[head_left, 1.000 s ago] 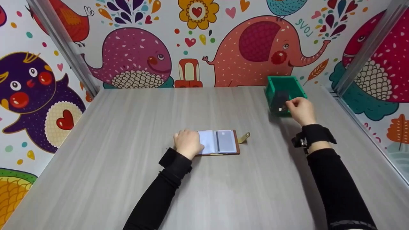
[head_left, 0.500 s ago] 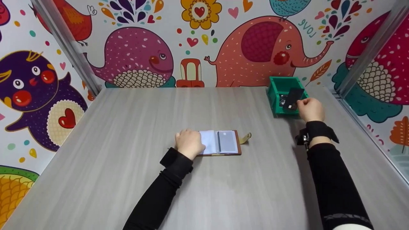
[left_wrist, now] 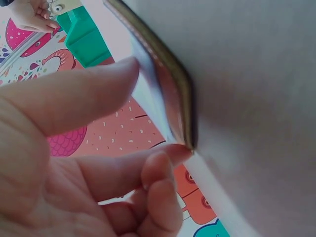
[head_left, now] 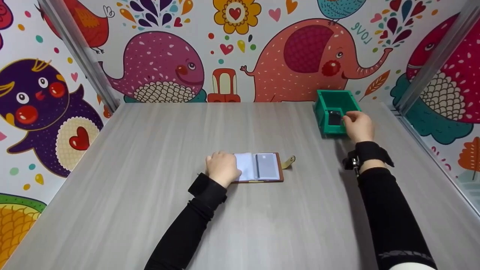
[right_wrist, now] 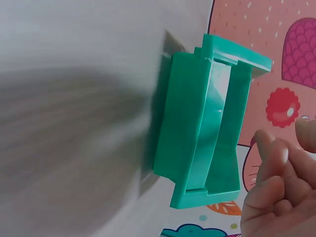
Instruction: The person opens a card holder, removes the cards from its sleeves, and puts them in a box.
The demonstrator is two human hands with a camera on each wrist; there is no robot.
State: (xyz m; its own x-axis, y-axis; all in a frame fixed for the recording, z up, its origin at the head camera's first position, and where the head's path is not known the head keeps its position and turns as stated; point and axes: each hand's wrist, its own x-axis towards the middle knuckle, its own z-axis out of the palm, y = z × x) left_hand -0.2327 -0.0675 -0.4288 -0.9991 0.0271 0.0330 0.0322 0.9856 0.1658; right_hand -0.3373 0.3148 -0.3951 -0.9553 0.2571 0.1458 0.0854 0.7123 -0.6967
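A brown card holder (head_left: 280,172) lies spread on the table, its clear sleeves showing, with a grey card (head_left: 267,167) in the right-hand one. My left hand (head_left: 222,168) pinches its left side; in the left wrist view the thumb (left_wrist: 113,84) presses on the sleeves and a finger meets the cover's edge. My right hand (head_left: 359,125) hovers at the front right of a green bin (head_left: 325,125), thumb and fingers parted with nothing between them in the right wrist view. Inside the bin, a dark card (head_left: 334,118) shows through the front cutout.
The holder's snap strap (head_left: 288,162) sticks out to its right. The bin stands at the table's back right, near the patterned back wall (head_left: 228,48). Metal posts (head_left: 80,60) rise at both back corners.
The black card that my right hand pinched over the bin has been let go and now lies inside. That hand has shifted slightly right overall; the left hand stays on the card holder.
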